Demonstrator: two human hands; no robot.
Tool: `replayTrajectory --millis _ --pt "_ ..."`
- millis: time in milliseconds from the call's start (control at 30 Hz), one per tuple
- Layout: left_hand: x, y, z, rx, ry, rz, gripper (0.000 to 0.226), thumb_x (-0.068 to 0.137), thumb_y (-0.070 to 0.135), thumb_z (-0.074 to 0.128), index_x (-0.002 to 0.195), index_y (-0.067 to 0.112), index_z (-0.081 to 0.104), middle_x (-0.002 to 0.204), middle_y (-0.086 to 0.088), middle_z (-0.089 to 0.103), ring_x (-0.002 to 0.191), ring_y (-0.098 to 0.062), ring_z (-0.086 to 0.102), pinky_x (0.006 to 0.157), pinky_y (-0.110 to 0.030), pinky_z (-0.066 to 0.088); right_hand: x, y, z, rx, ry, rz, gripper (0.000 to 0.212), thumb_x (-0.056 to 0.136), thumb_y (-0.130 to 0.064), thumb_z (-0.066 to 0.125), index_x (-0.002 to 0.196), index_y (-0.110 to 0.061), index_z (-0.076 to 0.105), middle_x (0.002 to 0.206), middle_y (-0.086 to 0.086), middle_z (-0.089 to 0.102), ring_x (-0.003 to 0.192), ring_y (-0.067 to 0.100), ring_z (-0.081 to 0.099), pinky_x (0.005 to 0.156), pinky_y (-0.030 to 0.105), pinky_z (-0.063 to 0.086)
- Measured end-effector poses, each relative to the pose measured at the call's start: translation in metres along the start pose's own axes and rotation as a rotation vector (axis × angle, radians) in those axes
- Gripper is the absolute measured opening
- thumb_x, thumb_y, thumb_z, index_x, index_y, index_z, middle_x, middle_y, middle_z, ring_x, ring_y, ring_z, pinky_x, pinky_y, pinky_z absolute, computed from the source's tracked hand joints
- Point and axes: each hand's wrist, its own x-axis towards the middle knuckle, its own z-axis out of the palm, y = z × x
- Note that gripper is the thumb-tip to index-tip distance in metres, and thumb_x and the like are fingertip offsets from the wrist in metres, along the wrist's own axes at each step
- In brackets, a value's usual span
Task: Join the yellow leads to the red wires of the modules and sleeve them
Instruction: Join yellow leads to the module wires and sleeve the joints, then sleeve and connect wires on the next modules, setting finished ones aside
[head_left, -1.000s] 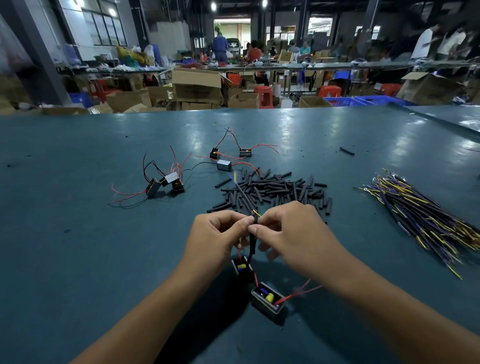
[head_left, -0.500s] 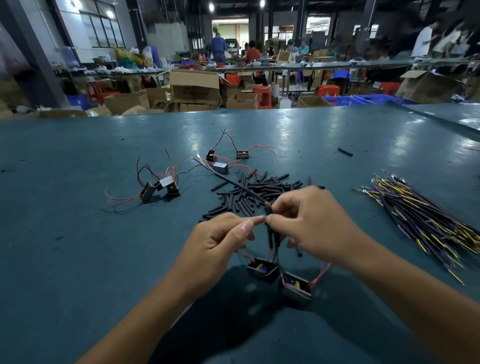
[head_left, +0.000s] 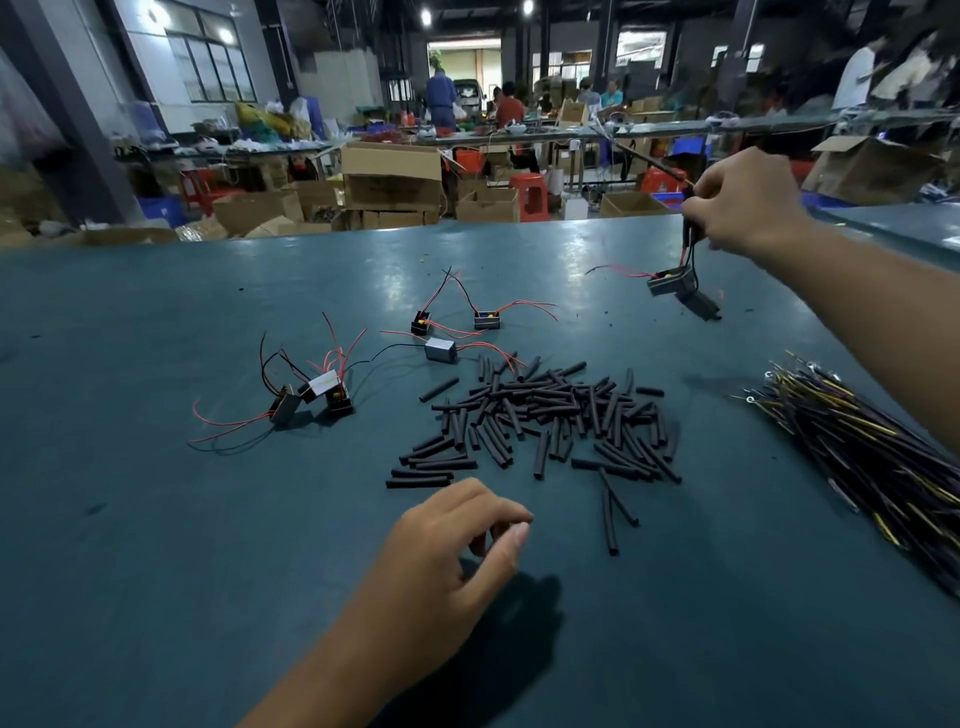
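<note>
Nearest the camera, the left hand hangs just above the teal table with its fingers loosely curled and thumb close to the forefinger, holding nothing; its shadow falls on the tabletop below and to the right. Just beyond it lies the pile of black sleeve pieces, short tubes scattered loosely, a few longer ones lying apart at the near right edge of the heap. At the right edge of the table, well apart from the pile, a thick bundle of yellow leads mixed with dark wires fans out toward the near right corner, ring terminals showing at its far end. To the left of the pile sits a cluster of small modules with red and black wires curling up and out from them. Further back, three more modules lie near one another with their red wires trailing across the table. Further still, on the right, the right hand is raised above the table and pinches a dark sleeved joint between thumb and fingers; a thin lead sticks up and left from the grip. Below that hand two joined modules dangle by their wires, a red wire trailing off to the left. Beyond the table edge stand cardboard boxes, red stools and long benches where people work.
</note>
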Motion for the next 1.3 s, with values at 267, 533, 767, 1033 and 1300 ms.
replayTrajectory --millis 267,533,767,1033,1300 --pt "0.004 -0.006 0.005 0.066 0.019 0.049 0.020 0.099 0.033 0.052 0.097 0.025 0.070 0.086 0.020 0.056 0.079 0.001 0.056 0.069 -0.009 0.040 0.030 0.059 0.083 -0.304 -0.256 0.129 0.033 0.096 -0.024 0.061 0.100 0.008 0.069 0.101 0.028 0.066 0.095 0.039 0.063 0.072 0.034 0.046" --pt "0.006 -0.002 0.003 0.077 0.029 0.069 0.021 0.097 0.030 0.054 0.095 0.022 0.072 0.084 0.015 0.058 0.076 0.001 0.054 0.066 -0.014 0.046 0.015 0.031 0.130 -0.012 -0.071 0.286 0.025 0.090 -0.016 0.059 0.103 0.003 0.067 0.108 0.027 0.067 0.101 0.042 0.063 0.083 0.040 0.050" --pt "0.008 -0.006 0.004 0.069 0.056 0.101 0.016 0.095 0.025 0.058 0.093 0.020 0.074 0.083 0.013 0.061 0.075 -0.001 0.058 0.064 -0.022 0.050 0.001 -0.089 0.202 -0.058 -0.517 -0.208 0.036 0.101 -0.014 0.049 0.136 -0.006 0.052 0.137 0.016 0.058 0.124 0.032 0.053 0.099 0.036 0.044" --pt "0.009 -0.015 0.008 0.114 0.103 0.167 0.013 0.091 0.024 0.062 0.088 0.020 0.073 0.080 0.009 0.061 0.068 -0.005 0.056 0.060 -0.019 0.047 0.011 -0.105 0.252 -0.404 -0.609 -0.278 0.013 0.093 -0.015 0.059 0.107 -0.014 0.061 0.117 0.009 0.067 0.112 0.032 0.058 0.085 0.040 0.030" --pt "0.006 -0.013 -0.014 -0.340 0.227 -0.193 0.017 0.086 0.039 0.061 0.089 0.031 0.076 0.077 0.008 0.067 0.069 -0.006 0.061 0.062 -0.014 0.044 0.005 -0.117 0.221 -0.250 -0.334 -0.304 0.027 0.099 -0.031 0.054 0.120 -0.013 0.056 0.121 0.013 0.059 0.113 0.034 0.055 0.085 0.040 0.036"
